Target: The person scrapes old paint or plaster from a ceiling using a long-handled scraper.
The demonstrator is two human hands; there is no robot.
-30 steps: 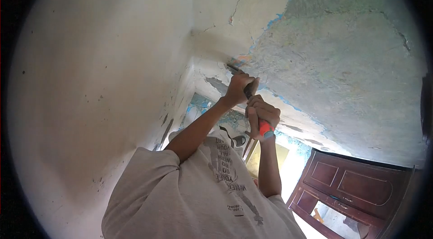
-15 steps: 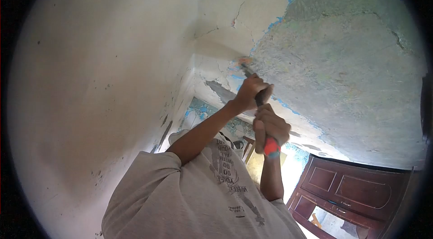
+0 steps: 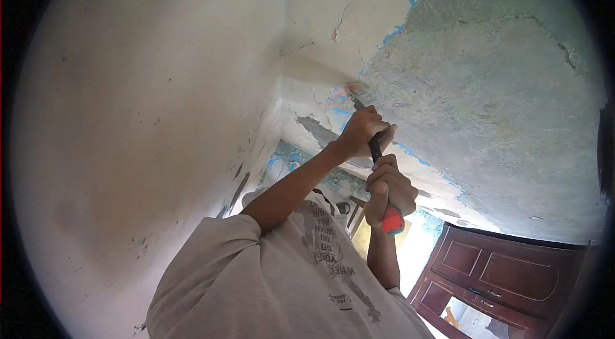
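Observation:
Both my hands grip one long scraper [image 3: 376, 145], with a dark shaft and a red-ended handle. My left hand [image 3: 364, 130] is closed around the shaft near the working end. Lower down, my right hand [image 3: 394, 189] wraps the handle, and the red butt shows below the fingers. The narrow metal tip reaches a small orange and blue chipped patch [image 3: 339, 97] on the wall, where cream paint borders bare grey plaster [image 3: 474, 121]. The blade's exact shape is too small to tell.
A plain cream wall [image 3: 147, 115] meets the worked wall at a corner on the left. Cracks [image 3: 344, 9] run through the paint above. A dark red wooden cabinet [image 3: 493, 268] stands at lower right. A wooden frame piece [image 3: 356, 216] shows behind my arms.
Both hands have shifted slightly down and to the right along with the scraper. The scraper's tip stays at the chipped patch, and the view has moved a little.

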